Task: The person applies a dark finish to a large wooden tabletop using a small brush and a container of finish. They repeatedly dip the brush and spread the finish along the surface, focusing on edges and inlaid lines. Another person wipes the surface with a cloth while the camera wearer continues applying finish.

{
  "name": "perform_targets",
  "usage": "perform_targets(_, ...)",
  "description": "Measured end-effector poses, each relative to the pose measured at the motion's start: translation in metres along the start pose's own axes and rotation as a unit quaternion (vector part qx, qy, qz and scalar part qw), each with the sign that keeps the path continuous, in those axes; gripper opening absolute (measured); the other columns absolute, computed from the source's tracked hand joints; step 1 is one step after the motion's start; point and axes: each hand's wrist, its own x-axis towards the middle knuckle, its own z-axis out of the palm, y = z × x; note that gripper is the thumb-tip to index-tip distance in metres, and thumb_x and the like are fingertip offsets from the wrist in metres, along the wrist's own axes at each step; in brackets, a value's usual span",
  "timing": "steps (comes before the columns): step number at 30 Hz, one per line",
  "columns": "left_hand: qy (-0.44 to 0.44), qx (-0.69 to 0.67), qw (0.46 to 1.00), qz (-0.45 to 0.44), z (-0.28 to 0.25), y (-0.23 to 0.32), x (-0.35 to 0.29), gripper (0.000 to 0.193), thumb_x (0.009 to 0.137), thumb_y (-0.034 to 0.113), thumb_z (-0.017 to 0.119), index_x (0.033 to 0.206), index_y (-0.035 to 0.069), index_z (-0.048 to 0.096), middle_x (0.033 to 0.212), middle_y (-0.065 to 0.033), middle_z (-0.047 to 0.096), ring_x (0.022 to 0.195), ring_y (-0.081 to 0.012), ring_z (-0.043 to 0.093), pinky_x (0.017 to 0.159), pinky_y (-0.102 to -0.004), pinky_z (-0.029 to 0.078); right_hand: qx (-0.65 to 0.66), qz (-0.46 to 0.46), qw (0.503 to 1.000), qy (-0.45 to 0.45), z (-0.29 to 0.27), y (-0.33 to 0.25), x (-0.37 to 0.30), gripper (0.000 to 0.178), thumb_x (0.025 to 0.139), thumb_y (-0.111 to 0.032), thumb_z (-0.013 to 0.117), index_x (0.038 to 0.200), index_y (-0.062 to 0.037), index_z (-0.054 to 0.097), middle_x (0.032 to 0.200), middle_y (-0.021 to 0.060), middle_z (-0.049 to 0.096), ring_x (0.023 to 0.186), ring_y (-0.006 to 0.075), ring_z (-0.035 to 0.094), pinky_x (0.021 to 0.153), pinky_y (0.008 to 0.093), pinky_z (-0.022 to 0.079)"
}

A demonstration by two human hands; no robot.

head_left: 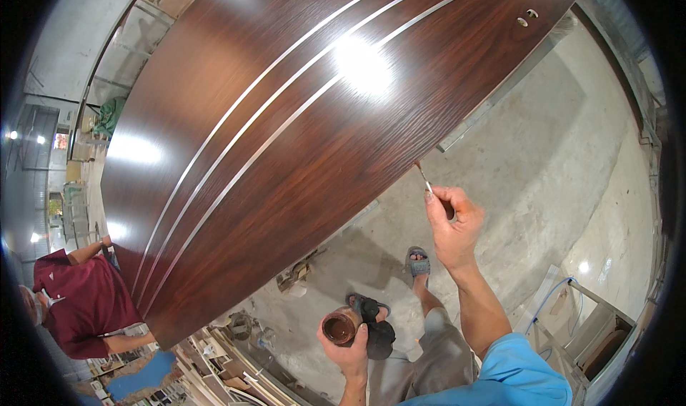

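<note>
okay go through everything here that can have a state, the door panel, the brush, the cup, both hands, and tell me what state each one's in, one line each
Door panel: lying flat, glossy dark wood grain, three pale inlaid stripes, two small holes near the far end.
Small brush: held up, tip at the panel's near edge.
Right hand: closed in a pinch grip on the brush.
Cup: upright, open, holding dark brown liquid.
Left hand: closed around the cup, with a dark rag.

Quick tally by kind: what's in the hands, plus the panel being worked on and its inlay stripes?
Small brushes: 1, in the right hand, brush tip at the panel edge
Cups of brown liquid: 1, cup in the left hand
Dark cloths: 1, cloth in the left hand too
Dark wood panels: 1, panel
Pale inlay stripes: 3
Total: 7
</note>
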Motion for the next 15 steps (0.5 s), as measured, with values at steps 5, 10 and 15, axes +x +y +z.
perform_targets(5,0.012,0.002,1.000,-0.002,-0.008,-0.002,-0.003,0.075,0.075,0.010,0.085,0.136,-0.003,0.043,0.126,-0.0143,0.053,0.117,-0.0246,0.057,0.101,-0.0362,0.048,0.023,-0.051,0.994,-0.092,0.032,-0.005,-0.032,0.003,0.088,-0.004,0.070,0.089,-0.0013,0.070,0.074,0.0091,0.066,0.064,0.0196,0.063,0.057,0.0338,0.049)
perform_targets(10,0.018,-0.012,1.000,-0.021,-0.022,-0.010,-0.002,0.076,0.076,0.012,0.085,0.137,-0.003,0.042,0.127,-0.0144,0.053,0.118,-0.0249,0.056,0.103,-0.0371,0.046,0.000,-0.211,0.958,-0.192,0.068,-0.011,-0.072,0.005,0.088,-0.003,0.072,0.090,0.0005,0.070,0.074,0.0082,0.067,0.062,0.0130,0.060,0.057,0.0287,0.049)
perform_targets(15,0.048,-0.005,0.999,-0.008,-0.052,-0.022,0.003,0.075,0.078,0.013,0.085,0.138,-0.003,0.042,0.127,-0.0150,0.053,0.117,-0.0246,0.057,0.103,-0.0370,0.047,0.051,0.038,0.993,-0.098,0.076,-0.013,-0.085,0.002,0.088,-0.005,0.071,0.087,-0.0032,0.069,0.076,0.0099,0.067,0.066,0.0253,0.065,0.058,0.0378,0.050)
